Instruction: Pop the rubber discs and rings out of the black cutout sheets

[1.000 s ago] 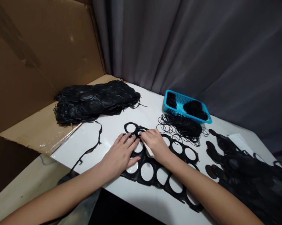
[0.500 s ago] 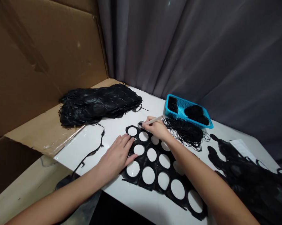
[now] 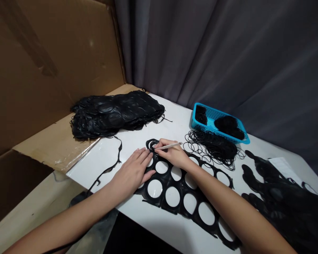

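Observation:
A black rubber-like sheet (image 3: pixel 165 181) with rows of round holes lies on the white table. My left hand (image 3: pixel 132 168) rests flat on its left end, fingers stretched and covering part of some holes. In a pinch, my right hand (image 3: pixel 175 155) holds a thin white stick (image 3: pixel 170 145) just beyond the left fingertips. By its tip, a loop of black rubber (image 3: pixel 147 143) stands out at the sheet's far left corner. Whether the right fingers also grip this loop is hidden.
Behind my right hand sits a heap of thin black rings (image 3: pixel 218 147), beside a blue basket (image 3: pixel 198 124) holding more. A stack of black sheets (image 3: pixel 116 113) lies far left near a cardboard wall (image 3: pixel 55 53). More black pieces (image 3: pixel 283 201) spread at right.
My right hand has drawn toward the left hand with the stick, and the black loop at the sheet's corner now shows larger. The left hand stays on the sheet; the view has shifted slightly.

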Available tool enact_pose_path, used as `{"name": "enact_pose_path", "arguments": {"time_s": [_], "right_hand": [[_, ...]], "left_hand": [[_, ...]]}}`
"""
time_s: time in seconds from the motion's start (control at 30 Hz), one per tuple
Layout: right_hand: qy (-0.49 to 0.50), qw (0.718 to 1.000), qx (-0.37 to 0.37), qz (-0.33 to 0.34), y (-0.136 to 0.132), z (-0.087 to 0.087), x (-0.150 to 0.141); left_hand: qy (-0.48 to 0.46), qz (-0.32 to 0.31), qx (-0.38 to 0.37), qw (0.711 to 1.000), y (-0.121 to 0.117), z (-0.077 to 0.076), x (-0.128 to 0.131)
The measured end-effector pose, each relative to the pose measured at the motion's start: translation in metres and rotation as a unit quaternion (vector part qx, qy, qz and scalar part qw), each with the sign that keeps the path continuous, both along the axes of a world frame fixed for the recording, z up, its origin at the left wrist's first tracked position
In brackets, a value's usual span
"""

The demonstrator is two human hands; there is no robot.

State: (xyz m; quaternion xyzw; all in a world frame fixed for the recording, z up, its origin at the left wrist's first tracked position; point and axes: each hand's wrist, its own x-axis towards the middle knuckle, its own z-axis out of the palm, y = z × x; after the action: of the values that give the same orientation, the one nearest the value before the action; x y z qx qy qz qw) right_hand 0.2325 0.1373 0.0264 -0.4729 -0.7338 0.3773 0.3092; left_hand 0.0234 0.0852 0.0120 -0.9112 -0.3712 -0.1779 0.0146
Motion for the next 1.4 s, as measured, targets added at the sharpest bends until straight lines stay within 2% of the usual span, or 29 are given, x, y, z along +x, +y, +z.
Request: {"name": "enact_pose_path", "arguments": {"time_s": [0.23,0.37,0.43,0.53,0.6,0.7,0.77,0.9,1.0,1.07,1.17,1.4], "right_hand": [[-0.088,0.992,0.082,0.029,-0.008,0.002,-0.003],[-0.216,0.956,0.185,0.076,-0.01,0.005,-0.01],[-0.255,0.943,0.209,0.038,0.002,0.01,-0.007],[-0.252,0.941,0.203,-0.103,0.037,0.023,0.01],[-0.236,0.937,0.193,-0.17,0.059,0.031,0.023],[-0.194,0.948,0.165,-0.194,0.07,0.035,0.032],[-0.162,0.963,0.137,-0.165,0.059,0.033,0.027],[-0.079,0.992,0.063,-0.071,0.014,0.025,0.005],[0.001,1.0,-0.007,0.0,-0.02,0.02,-0.009],[0.018,0.999,-0.026,0.028,-0.034,0.016,-0.014],[0.025,0.998,-0.031,0.043,-0.045,0.012,-0.018],[0.01,0.999,-0.003,0.047,-0.049,0.009,-0.024]], "left_hand": [[-0.004,-0.005,-0.003,1.0,0.0,-0.004,0.0],[-0.008,-0.007,0.006,1.0,0.0,-0.007,0.0],[-0.011,-0.009,0.005,1.0,0.0,-0.006,0.001],[-0.003,-0.005,0.0,1.0,0.001,-0.005,0.001],[-0.001,-0.001,0.001,1.0,0.002,-0.004,0.001],[-0.026,-0.002,0.003,1.0,0.0,0.001,-0.003],[-0.046,0.008,-0.001,0.999,-0.006,0.007,-0.007],[-0.057,0.035,-0.002,0.998,-0.03,0.016,-0.018],[-0.05,0.025,0.003,0.998,-0.047,0.013,-0.022],[-0.055,0.025,-0.002,0.998,-0.052,0.008,-0.023],[-0.057,0.027,-0.011,0.998,-0.053,0.004,-0.024],[-0.04,0.019,-0.003,0.999,-0.05,0.003,-0.024]]}}
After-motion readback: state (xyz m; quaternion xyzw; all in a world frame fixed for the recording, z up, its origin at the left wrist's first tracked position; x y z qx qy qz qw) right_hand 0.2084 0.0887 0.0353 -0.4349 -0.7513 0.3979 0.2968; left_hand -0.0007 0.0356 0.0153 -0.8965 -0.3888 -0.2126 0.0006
